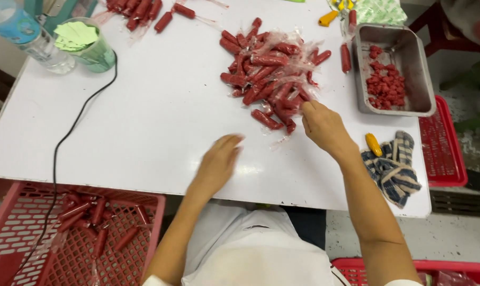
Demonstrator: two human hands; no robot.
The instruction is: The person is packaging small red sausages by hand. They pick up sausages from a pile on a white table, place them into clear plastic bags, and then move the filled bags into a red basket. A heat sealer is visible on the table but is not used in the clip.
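A pile of red sausages in clear plastic wrap (pixel 271 71) lies on the white table (pixel 155 111). My right hand (pixel 324 127) rests at the pile's near edge, fingers curled on a wrapped sausage there. My left hand (pixel 218 161) hovers over bare table to the left, blurred, palm down, fingers apart and holding nothing.
A metal tray (pixel 417 79) holding small red pieces stands at the right. A checked cloth (pixel 396 169) and a yellow tool (pixel 373 144) lie near the right edge. A red basket (pixel 33 238) with sausages sits lower left. A black cable (pixel 70 127), a green cup (pixel 89 45) and a bottle (pixel 28 37) occupy the left.
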